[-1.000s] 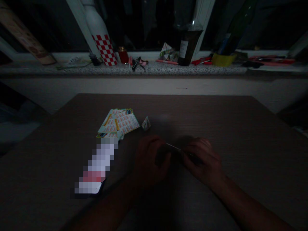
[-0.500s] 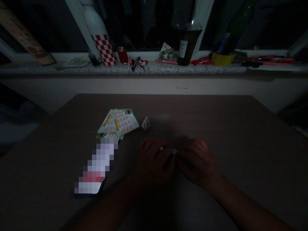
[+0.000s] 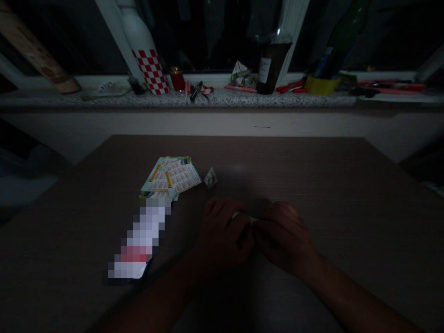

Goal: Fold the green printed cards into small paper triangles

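A small piece of white paper (image 3: 253,220) shows between my hands, just above the dark wooden table (image 3: 312,175); most of it is hidden by my fingers. My left hand (image 3: 225,231) is closed on its left side. Pinching the right end is my right hand (image 3: 284,233), fingers curled and almost touching the left ones. Beyond my left hand stands a small folded paper piece (image 3: 210,178) with a pointed top. Several printed paper slips (image 3: 173,175) lie fanned in a pile to its left.
A phone (image 3: 138,240) with a blurred bright screen lies left of my left arm. On the stone windowsill (image 3: 222,98) stand a red-and-white checkered bottle (image 3: 151,69), a small red jar (image 3: 177,79), a dark plastic cup (image 3: 272,67) and a green bottle (image 3: 343,41).
My left hand has shifted slightly right, and a bit more of the white paper's edge shows. The right hand has barely moved. Things on the table stay where they were.
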A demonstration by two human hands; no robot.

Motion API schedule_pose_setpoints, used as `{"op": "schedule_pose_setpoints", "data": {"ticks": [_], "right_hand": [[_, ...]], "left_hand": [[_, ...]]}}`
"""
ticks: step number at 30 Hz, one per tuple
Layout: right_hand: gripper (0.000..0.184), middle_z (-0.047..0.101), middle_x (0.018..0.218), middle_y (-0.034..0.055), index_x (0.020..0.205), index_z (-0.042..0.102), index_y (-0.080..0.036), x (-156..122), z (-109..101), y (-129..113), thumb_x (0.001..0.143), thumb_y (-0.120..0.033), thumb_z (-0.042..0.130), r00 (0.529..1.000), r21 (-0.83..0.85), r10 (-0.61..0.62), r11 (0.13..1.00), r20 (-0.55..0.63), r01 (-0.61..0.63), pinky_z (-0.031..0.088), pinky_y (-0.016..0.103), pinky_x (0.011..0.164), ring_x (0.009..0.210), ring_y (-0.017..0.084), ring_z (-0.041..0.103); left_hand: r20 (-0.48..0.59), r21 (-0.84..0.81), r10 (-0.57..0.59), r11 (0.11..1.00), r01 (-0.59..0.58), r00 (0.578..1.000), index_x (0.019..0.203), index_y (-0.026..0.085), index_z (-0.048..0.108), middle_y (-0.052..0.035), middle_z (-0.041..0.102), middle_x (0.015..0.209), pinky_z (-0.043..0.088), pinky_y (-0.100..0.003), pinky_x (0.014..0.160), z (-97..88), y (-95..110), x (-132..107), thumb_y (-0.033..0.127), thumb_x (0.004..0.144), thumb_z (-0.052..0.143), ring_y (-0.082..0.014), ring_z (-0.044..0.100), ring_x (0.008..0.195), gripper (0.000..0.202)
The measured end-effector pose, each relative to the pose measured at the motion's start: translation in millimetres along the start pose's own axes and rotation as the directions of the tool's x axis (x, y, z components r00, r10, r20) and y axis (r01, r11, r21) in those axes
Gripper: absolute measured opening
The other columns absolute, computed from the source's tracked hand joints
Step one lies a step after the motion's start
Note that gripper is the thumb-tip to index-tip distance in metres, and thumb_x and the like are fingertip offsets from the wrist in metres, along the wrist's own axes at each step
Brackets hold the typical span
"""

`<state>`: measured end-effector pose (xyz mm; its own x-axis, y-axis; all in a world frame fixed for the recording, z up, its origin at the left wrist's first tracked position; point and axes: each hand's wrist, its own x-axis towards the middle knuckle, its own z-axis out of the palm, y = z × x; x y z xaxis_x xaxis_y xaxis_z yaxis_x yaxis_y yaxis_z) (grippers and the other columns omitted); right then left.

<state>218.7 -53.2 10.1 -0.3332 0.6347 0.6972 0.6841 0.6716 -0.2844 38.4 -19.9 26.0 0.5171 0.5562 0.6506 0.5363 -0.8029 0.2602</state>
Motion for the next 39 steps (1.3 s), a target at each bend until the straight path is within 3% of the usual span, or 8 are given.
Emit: {"op": "schedule_pose_setpoints", "data": {"ticks": [11,26,35,39], "right_hand": [[0.014,0.064,0.08,0.0046,0.09,0.061,-0.02,-4,0,4,0.079,-0.011,0.064,0.998,0.038,-0.057,0.998,-0.009,0.057,0.048,0.038,0.071,0.078,0.02,0.059],[0.013,0.062,0.077,0.0055,0.084,0.06,-0.016,1,-1,1,0.077,-0.008,0.068,0.995,0.083,-0.086,0.993,-0.043,0.089,0.048,0.039,0.069,0.074,0.02,0.058],[0.016,0.065,0.077,0.0065,0.086,0.062,-0.014,2,-7,2,0.074,-0.006,0.07,0.995,0.078,-0.087,0.993,-0.042,0.09,0.049,0.04,0.072,0.076,0.02,0.059],[0.016,0.064,0.075,0.0062,0.084,0.062,-0.015,4,-13,2,0.074,-0.006,0.07,0.995,0.078,-0.086,0.993,-0.059,0.09,0.05,0.04,0.071,0.074,0.019,0.06]], "left_hand": [[0.021,-0.016,-0.014,1.0,0.014,1.0,0.075,0.018,0.058,-0.0081,0.064,0.097,0.04,-0.041,0.083,0.1,-1,0,0.017,0.077,0.059,-0.0222,0.057,0.091,0.003],[-0.056,-0.006,-0.018,1.0,0.018,0.998,0.073,0.016,0.058,-0.0066,0.067,0.086,0.042,-0.04,0.079,-0.3,-6,4,0.014,0.072,0.06,-0.0211,0.06,0.082,0.003],[-0.056,0.045,-0.074,0.996,0.076,0.996,0.073,0.018,0.058,-0.0057,0.067,0.086,0.043,-0.039,0.079,-5.7,-12,6,0.015,0.072,0.061,-0.0213,0.061,0.082,0.005],[-0.072,0.094,-0.126,0.987,0.132,0.989,0.075,0.018,0.058,-0.0058,0.067,0.089,0.044,-0.039,0.081,-10.1,-24,4,0.016,0.073,0.062,-0.0223,0.062,0.085,0.005]]}}
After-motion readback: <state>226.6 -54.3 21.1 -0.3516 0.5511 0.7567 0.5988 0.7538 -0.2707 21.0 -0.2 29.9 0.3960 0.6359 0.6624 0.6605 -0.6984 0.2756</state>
